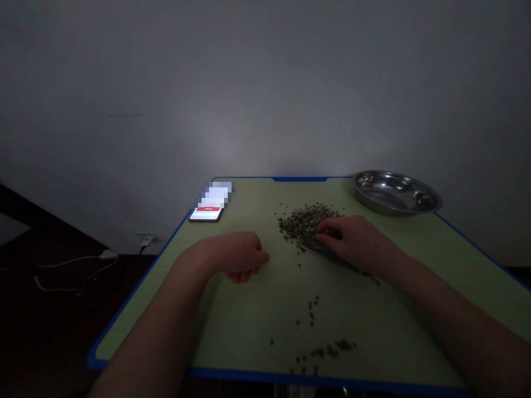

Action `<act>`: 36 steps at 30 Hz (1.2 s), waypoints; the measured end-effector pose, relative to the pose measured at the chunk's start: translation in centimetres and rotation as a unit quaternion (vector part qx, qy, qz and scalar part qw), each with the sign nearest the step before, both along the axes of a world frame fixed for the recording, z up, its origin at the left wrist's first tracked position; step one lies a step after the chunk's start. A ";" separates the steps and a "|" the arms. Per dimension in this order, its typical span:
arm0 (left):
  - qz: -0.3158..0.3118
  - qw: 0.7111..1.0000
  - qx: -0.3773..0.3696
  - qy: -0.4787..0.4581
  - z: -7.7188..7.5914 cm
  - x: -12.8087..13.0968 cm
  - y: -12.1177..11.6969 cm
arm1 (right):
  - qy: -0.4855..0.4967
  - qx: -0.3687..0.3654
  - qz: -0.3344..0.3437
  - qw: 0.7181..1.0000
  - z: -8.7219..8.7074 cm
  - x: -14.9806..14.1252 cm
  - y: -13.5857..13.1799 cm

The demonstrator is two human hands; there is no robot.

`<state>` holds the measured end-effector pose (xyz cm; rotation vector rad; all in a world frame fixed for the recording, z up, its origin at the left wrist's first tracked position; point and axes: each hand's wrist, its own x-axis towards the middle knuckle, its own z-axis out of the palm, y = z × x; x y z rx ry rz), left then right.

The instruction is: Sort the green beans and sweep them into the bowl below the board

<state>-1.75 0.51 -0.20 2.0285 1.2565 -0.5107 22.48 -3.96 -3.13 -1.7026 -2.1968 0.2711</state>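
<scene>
A pile of small dark grains, like beans or seeds (pixel 305 221), lies spread on a pale green table. My right hand (pixel 350 237) reaches in from the right over the pile's right side. Its thumb and index finger are curled towards each other in a pinch, and whatever is between them is too small or dark to make out. Beneath that hand runs a faint pale edge, which I cannot identify. To the left of the pile, my left hand (pixel 243 254) is held in a loose fist over the table, apart from the grains. Its inside is hidden.
A shiny metal bowl (pixel 394 207) stands at the back right corner. On the left edge lies a lit phone (pixel 206 213). Loose grains (pixel 332 351) are scattered near the front of the blue-rimmed table (pixel 240 331). Behind is a wall; cables (pixel 108 255) lie at lower left.
</scene>
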 end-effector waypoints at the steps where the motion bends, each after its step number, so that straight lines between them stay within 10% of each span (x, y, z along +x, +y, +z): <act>1: -0.001 1.000 0.002 0.001 0.0 0.0 0.0 | -0.001 0.002 0.002 1.000 -0.1 0.0 0.1; 36: 0.007 1.000 -0.015 -0.007 0.0 0.2 0.2 | 0.015 -0.013 0.184 0.983 0.3 -1.7 -0.8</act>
